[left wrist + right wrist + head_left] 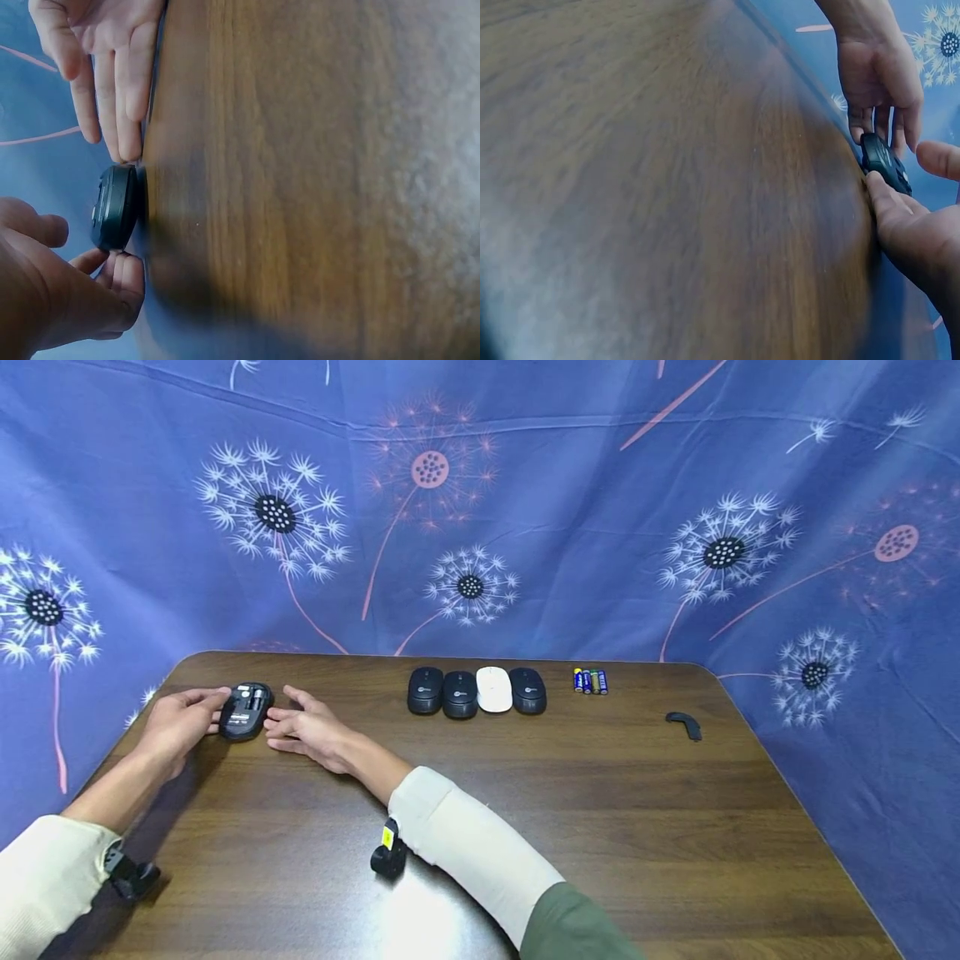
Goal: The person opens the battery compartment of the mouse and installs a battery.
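Observation:
A black computer mouse (246, 712) lies underside up at the table's far left, its battery compartment uncovered and a white label below it. My left hand (182, 720) is at its left side, fingertips touching the edge; in the left wrist view the thumb stands apart from the mouse (116, 208). On the other side my right hand (311, 731) is spread, its fingertips close to the mouse's right edge. Whether they touch it I cannot tell. In the right wrist view both hands flank the mouse (883, 161).
Midway along the back edge stand three black mice (425, 691) and a white mouse (494, 689) in a row. Several small batteries (590, 682) lie right of them. A curved black cover piece (686, 725) lies farther right. A blue dandelion-print cloth (555, 527) hangs behind the table (600, 810).

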Tool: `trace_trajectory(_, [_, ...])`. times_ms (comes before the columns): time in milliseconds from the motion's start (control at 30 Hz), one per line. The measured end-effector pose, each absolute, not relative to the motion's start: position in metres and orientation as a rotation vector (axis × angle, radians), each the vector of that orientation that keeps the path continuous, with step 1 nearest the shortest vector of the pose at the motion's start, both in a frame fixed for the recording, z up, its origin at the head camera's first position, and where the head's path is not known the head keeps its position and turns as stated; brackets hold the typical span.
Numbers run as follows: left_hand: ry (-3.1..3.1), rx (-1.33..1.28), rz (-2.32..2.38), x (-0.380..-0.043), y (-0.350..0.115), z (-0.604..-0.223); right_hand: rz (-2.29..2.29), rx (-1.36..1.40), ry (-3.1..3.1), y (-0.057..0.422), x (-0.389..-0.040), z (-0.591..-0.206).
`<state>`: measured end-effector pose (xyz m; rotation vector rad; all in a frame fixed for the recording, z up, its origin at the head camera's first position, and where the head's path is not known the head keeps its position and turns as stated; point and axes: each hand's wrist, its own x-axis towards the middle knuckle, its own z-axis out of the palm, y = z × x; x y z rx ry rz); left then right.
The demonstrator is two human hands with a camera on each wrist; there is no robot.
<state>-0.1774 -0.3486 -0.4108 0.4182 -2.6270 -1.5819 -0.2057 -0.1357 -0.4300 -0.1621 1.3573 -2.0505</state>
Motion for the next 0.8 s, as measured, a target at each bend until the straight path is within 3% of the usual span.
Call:
trace_trajectory(400, [-2.757, 0.334, -1.243, -0.175, -0.345, -0.411, -1.955, -0.254, 1.384, -0.110, -0.199, -0.424])
trace_trajectory(800, [-2.838, -0.121, -0.780, -0.176, -0.335, -0.406, -1.898, -0.351, 1.552, -0.080, -0.201, -0.423])
